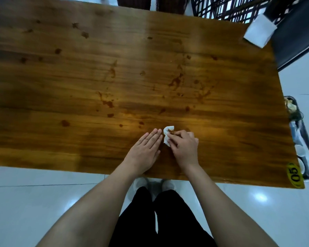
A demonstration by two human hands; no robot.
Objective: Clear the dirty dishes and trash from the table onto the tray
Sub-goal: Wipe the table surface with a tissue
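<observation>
Presently on my feed: a head-down look over a long wooden table (78,77), its near edge running across at 6 o'clock.
Left hand (146,148): lies palm down on the table just past the near edge, at about 5 o'clock from the table's middle; fingers straight and together, holding nothing, pointing toward 1 o'clock with the tips just beside the napkin.
Right hand (184,147): just to the 3 o'clock side of the left hand; I see its fingers curled round the napkin, pinching it against the table top.
Napkin (168,132): white, crumpled, smeared with brown; it shows at the 11 o'clock side of the right hand, between the two hands' fingertips, on the table and not on the tray.
Stains (176,81): dark brown spots and smears across the table, thickest from the middle out toward 3 o'clock, with scattered spots toward 10 o'clock.
Tray (305,134): dark, off the table's right end at 3 to 4 o'clock, beside the table rather than on it; only a strip of it is in my view.
Tray load: white cups (299,150) along the 4 o'clock stretch and crumpled scraps (291,106) at its far end; I cannot tell more than that.
Tissue box (259,30): white, at the table's far right corner, 1 o'clock.
Sticker (294,173): yellow, marked 05, on the near right corner at 4 o'clock.
Chairs (230,8): dark frames beyond the far edge at 12 to 1 o'clock.
Below the table edge: pale tiled floor (34,202), black trousers (137,220) and white shoes (140,182) at 6 o'clock.
</observation>
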